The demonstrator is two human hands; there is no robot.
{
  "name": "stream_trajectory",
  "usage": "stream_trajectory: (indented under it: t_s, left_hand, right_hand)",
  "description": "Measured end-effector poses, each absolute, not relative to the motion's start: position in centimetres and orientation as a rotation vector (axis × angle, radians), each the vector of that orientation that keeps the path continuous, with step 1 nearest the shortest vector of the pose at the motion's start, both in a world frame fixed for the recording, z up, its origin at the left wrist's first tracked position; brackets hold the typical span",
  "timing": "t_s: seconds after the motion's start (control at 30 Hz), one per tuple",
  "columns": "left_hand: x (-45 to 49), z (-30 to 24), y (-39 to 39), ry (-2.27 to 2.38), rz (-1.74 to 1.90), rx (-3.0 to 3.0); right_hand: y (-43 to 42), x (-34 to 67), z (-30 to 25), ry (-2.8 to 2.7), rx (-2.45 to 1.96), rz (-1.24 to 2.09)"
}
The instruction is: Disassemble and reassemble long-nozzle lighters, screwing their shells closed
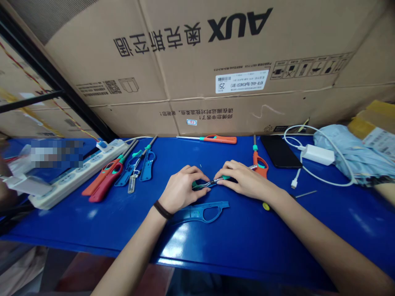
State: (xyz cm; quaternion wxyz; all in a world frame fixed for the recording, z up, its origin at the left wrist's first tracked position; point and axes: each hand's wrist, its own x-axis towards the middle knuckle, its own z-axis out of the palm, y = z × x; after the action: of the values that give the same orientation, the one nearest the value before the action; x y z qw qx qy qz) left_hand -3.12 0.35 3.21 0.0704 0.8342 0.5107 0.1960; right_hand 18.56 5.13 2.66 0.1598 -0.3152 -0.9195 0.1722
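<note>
My left hand (pixel 182 187) is curled on the blue table (pixel 247 238), gripping the green inner part (pixel 200 185) of a taken-apart lighter. My right hand (pixel 243 179) pinches the thin metal tube end (pixel 216 181) of that same part from the right. Both hands meet at the table's middle. Just in front of them lies a blue lighter half-shell (pixel 203 211), flat on the table. An orange long-nosed lighter (pixel 259 162) stands behind my right hand. A black band sits on my left wrist.
Several red and blue lighters (pixel 114 176) lie at the left beside a white power strip (pixel 77 174). Another orange lighter (pixel 216 139) lies at the back. A black phone (pixel 280 152), white charger and cable (pixel 317 155), and light-blue cloth (pixel 352 154) sit right. Cardboard boxes (pixel 200 61) wall the back.
</note>
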Motion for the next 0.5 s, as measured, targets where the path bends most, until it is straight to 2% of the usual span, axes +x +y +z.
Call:
stream_trajectory:
  t_s: [0.5]
  left_hand:
    - [-2.93,3.02,0.3,1.503,0.593,2.515]
  right_hand:
    - [5.12,18.29,2.4,-2.641,-0.923,0.415]
